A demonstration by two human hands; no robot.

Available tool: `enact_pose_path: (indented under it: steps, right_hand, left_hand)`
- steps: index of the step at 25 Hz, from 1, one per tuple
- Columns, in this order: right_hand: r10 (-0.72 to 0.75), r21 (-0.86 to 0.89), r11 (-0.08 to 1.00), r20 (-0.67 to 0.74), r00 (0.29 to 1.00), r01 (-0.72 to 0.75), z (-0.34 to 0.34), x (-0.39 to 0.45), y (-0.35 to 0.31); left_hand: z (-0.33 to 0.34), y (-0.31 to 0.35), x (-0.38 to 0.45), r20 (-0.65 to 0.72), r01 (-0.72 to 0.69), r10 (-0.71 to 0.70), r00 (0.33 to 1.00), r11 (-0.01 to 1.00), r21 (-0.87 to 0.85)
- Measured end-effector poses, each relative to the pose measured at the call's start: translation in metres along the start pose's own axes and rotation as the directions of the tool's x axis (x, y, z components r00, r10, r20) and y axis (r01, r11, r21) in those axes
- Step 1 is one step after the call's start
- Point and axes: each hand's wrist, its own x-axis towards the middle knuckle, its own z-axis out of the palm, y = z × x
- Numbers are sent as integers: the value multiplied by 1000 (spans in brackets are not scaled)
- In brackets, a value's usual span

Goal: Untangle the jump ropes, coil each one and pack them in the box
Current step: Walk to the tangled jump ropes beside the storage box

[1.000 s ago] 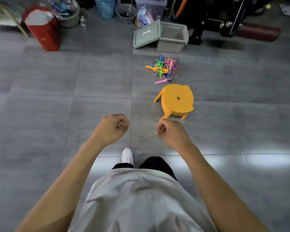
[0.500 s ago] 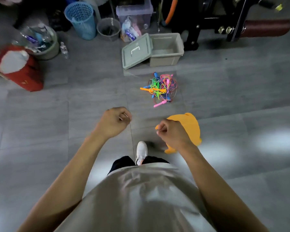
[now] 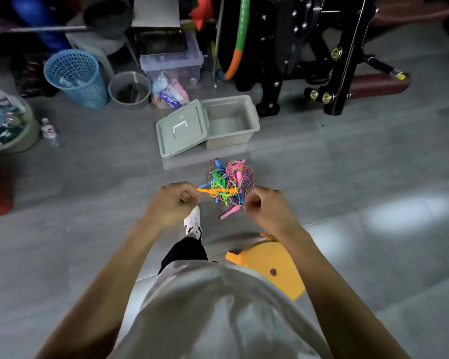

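Two fisted grips (image 3: 173, 203) (image 3: 266, 207), one rope tangle (image 3: 228, 185), one box (image 3: 231, 123)

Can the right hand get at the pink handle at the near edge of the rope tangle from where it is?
Probably yes. The right hand is curled and holds nothing, and the pink handle lies uncovered on the floor at the tangle's near edge. How high the hand is above it cannot be judged from this view.

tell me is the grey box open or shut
Open. The grey box has no cover on; its lid leans against its left side, and the inside looks empty.
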Motion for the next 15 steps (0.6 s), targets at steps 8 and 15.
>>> enact_pose_path:
  steps: [8, 15]
  right_hand:
    - [110, -23, 993, -78, 991, -113, -89, 145, -23]
    - [77, -51, 996, 16, 997, -76, -125, 229, 22]
  left_hand:
    - [-42, 52, 182, 118, -79, 75, 990, 997, 28]
    - [6, 87, 263, 242, -92, 67, 968, 991, 94]
